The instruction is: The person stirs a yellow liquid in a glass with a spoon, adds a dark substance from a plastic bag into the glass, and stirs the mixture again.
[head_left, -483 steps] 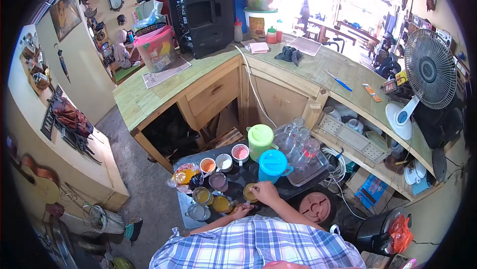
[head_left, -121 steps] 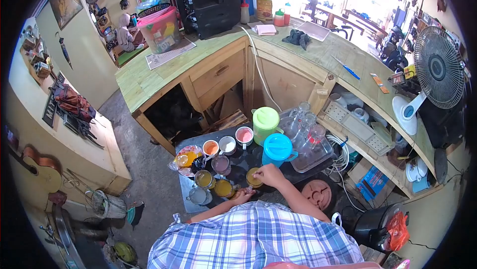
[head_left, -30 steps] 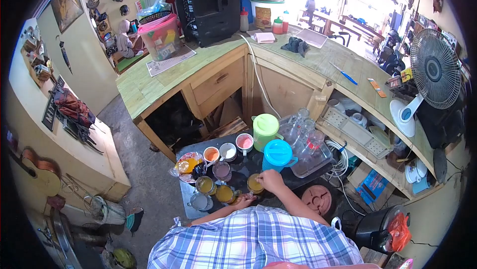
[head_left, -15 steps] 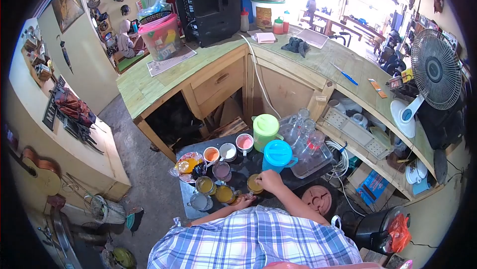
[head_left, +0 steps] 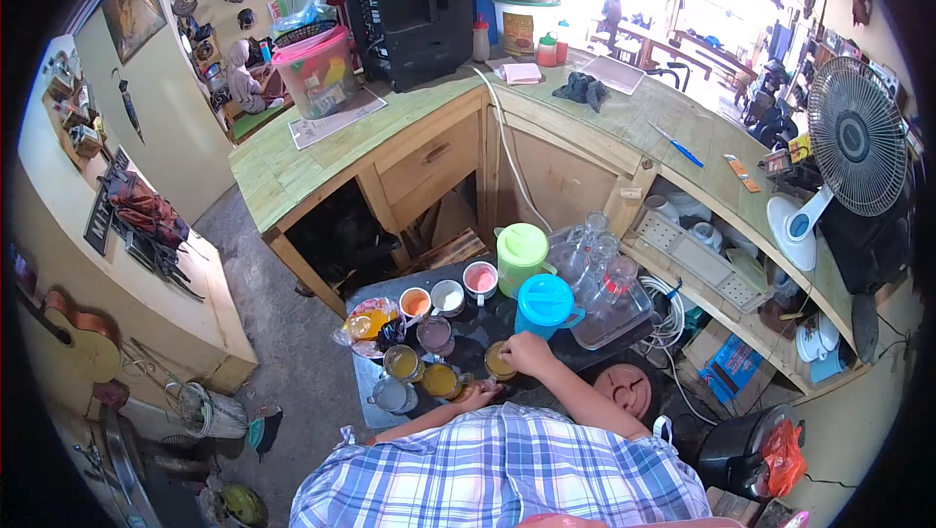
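My right hand (head_left: pixel 527 354) is closed in a pinch at the rim of a glass mug (head_left: pixel 498 365) of yellow-brown drink; whatever it holds is too small to make out. Low beside that mug, my left hand (head_left: pixel 476 394) has its fingers curled, and what is in them is hidden. Just left of it is another mug of yellow drink (head_left: pixel 441 381). Around these stand a greenish-yellow mug (head_left: pixel 402 363), a greyish mug (head_left: pixel 393 395) and a purplish one (head_left: pixel 435 336). Behind are cups with orange (head_left: pixel 415 304), white (head_left: pixel 448 299) and pink (head_left: pixel 480 279) contents.
A blue lidded pitcher (head_left: pixel 546 304) and a green one (head_left: pixel 522 260) stand close beyond my right hand. Right of them, a clear tray (head_left: pixel 614 330) holds upturned glassware. A plastic bag with orange contents (head_left: pixel 370 321) lies at the left. A wooden counter (head_left: pixel 429 123) encloses the far side.
Both my hands and the mugs stay almost where they were. In the background, the seated person's head has shifted slightly left.
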`<state>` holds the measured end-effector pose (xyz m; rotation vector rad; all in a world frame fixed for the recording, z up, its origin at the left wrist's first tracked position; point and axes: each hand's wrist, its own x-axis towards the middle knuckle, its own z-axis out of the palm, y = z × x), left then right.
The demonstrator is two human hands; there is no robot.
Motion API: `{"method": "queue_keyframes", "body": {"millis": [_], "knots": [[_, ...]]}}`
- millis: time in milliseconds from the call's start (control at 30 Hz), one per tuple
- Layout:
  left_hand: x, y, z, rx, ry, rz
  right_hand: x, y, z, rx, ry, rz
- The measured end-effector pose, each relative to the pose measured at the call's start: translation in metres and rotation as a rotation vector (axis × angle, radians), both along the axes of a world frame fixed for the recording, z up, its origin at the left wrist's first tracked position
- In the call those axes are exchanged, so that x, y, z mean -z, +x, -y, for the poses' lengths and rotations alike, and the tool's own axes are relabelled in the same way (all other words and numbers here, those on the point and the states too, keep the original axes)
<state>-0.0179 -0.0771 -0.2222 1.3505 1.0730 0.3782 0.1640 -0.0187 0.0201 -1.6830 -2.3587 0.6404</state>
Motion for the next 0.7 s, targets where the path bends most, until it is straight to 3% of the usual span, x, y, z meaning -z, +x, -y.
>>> {"method": "queue_keyframes", "body": {"millis": [67, 167, 300, 367, 400, 467, 500, 567, 700], "knots": [[-0.058, 0.004, 0.0, 0.059, -0.062, -0.171, 0.006, 0.001, -0.002, -0.021, 0.004, -0.193], [-0.059, 0.002, -0.005, 0.14, -0.008, -0.143, 0.019, -0.001, -0.005, -0.006, 0.116, -0.192], [-0.006, -0.001, -0.001, 0.082, -0.089, -0.036, -0.001, -0.003, -0.002, -0.064, -0.089, -0.027], [0.016, -0.004, 0.0, 0.105, 0.174, 0.009, 0.0, -0.005, -0.002, 0.002, 0.037, -0.221], [0.019, -0.004, -0.001, 0.105, 0.173, 0.01, 0.0, -0.005, -0.002, 0.002, 0.037, -0.221], [0.026, -0.005, 0.0, 0.1, 0.077, 0.138, -0.001, -0.003, 0.0, -0.048, -0.047, 0.031], [0.024, -0.006, -0.002, 0.101, 0.078, 0.137, 0.0, -0.004, -0.001, -0.048, -0.047, 0.03], [0.019, -0.007, -0.007, 0.21, 0.027, -0.009, 0.002, -0.004, -0.002, -0.003, 0.0, -0.223], [0.025, -0.009, -0.008, 0.412, 0.123, -0.183, 0.008, -0.004, 0.0, 0.027, 0.012, -0.04]]}}
